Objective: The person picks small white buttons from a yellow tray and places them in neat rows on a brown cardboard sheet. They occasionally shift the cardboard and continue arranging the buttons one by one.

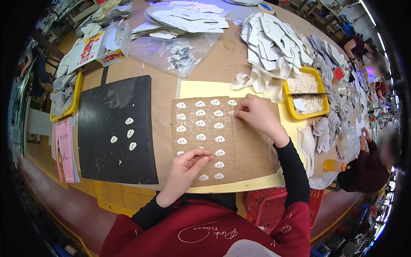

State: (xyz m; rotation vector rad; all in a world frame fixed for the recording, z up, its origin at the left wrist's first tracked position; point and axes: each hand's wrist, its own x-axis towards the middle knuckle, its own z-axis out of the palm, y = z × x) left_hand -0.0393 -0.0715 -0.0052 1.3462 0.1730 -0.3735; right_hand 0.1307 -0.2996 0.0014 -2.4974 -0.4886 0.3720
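Observation:
A brown board (252, 150) bears columns of small white rounded-triangle pieces with two dark holes, such as this white piece (219, 125). At the top of its newest-looking right column, my right hand (259, 115) pinches a white two-holed piece (231, 113) against the board, partly hidden by the fingertips. My left hand (188, 167) hovers over the lower left of the board, thumb and fingers pressed together; what they hold, if anything, cannot be made out. On the left, a black board (102, 128) carries several loose white pieces (130, 133).
Yellow sheet (205, 88) lies under the brown board. A yellow basket (289, 100) of pale pieces stands right, with a dark blade-like strip across it. Behind are a plastic bag (180, 55), white cut-piece stacks (274, 43) and an open box (113, 45). People sit far right.

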